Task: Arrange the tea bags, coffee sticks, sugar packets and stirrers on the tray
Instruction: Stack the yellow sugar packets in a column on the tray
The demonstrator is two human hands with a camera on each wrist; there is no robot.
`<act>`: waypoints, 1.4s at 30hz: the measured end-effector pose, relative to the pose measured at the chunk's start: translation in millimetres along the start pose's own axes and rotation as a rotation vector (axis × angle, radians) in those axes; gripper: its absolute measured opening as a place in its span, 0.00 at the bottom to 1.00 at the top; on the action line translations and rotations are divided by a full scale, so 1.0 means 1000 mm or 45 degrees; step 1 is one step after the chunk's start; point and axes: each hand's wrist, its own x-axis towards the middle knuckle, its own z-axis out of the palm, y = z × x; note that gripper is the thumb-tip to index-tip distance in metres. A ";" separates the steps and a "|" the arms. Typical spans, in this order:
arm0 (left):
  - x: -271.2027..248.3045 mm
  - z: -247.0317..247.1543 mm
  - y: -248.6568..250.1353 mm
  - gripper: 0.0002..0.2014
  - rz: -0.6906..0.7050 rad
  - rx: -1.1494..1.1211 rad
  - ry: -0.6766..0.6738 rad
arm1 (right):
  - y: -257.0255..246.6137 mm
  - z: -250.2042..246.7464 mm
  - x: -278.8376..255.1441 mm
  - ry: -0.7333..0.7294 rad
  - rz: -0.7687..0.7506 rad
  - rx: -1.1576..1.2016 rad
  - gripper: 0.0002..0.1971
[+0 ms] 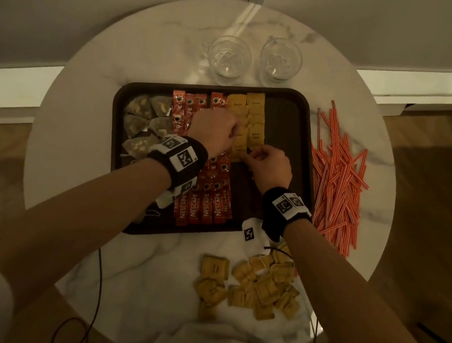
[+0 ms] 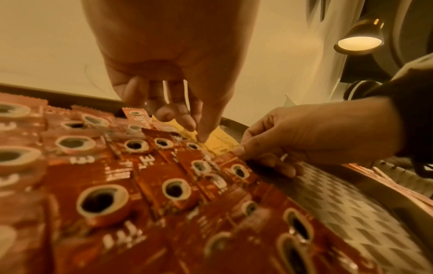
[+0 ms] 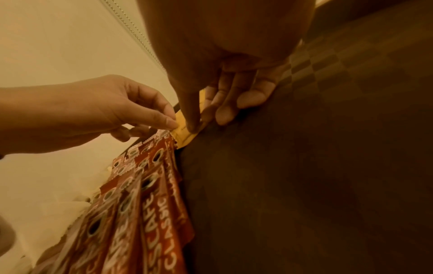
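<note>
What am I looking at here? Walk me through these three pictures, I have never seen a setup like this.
No machine here: a person works with two bare hands, wearing one camera on the head and one on each wrist.

The head view looks down on a round marble table with a dark tray. On the tray lie tea bags, red coffee sticks and a column of yellow sugar packets. More sugar packets and striped stirrers wait on the table, beside two glasses.

The wrist views look along the fingers. The left hand and right hand both pinch one yellow packet at the near end of the column, next to the coffee sticks.
</note>
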 end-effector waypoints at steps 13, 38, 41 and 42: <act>-0.176 0.023 0.031 0.07 0.047 -0.437 -0.082 | -0.001 -0.025 -0.040 -0.099 -0.085 0.300 0.06; -0.268 0.077 0.082 0.06 -0.221 -0.636 -0.233 | 0.095 -0.015 -0.226 -0.505 -0.443 -0.179 0.13; -0.274 0.070 0.088 0.05 -0.279 -0.823 -0.160 | 0.099 -0.019 -0.226 -0.567 -0.397 0.040 0.08; -0.276 0.068 0.090 0.05 -0.328 -0.907 -0.125 | 0.101 -0.021 -0.225 -0.605 -0.349 0.158 0.08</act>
